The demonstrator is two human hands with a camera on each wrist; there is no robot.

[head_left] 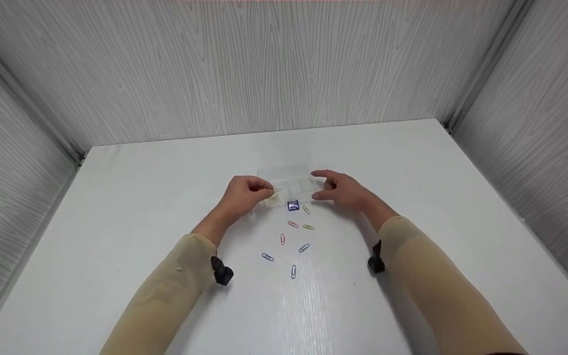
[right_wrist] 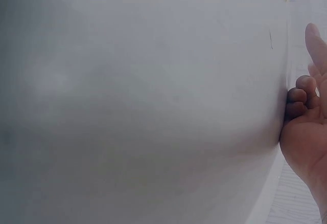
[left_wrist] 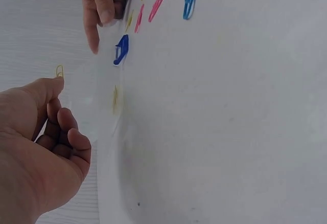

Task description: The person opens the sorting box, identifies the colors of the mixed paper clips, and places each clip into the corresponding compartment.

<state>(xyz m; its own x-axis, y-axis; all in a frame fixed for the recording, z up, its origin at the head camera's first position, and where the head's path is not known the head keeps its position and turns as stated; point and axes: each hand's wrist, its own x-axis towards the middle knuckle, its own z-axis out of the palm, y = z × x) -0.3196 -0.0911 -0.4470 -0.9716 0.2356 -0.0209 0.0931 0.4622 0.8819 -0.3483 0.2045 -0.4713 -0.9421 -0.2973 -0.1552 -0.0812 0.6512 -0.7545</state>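
A clear plastic box [head_left: 291, 191] with compartments and a raised lid lies between my hands. My left hand [head_left: 249, 193] pinches a yellow paper clip [left_wrist: 60, 71] over the box's left end. More yellow clips [left_wrist: 115, 100] show through the plastic in the left compartment. My right hand [head_left: 345, 191] holds the box's right end, index finger at the back and thumb at the front; its other fingers are curled in the right wrist view. A blue latch [head_left: 293, 205] sits at the middle of the box's front.
On the white table [head_left: 387, 153], in front of the box, lie loose paper clips: yellow ones [head_left: 308, 227], red ones [head_left: 283, 239] and blue ones [head_left: 267, 257]. Pale wood-grain panels [head_left: 264, 64] stand at the back and both sides.
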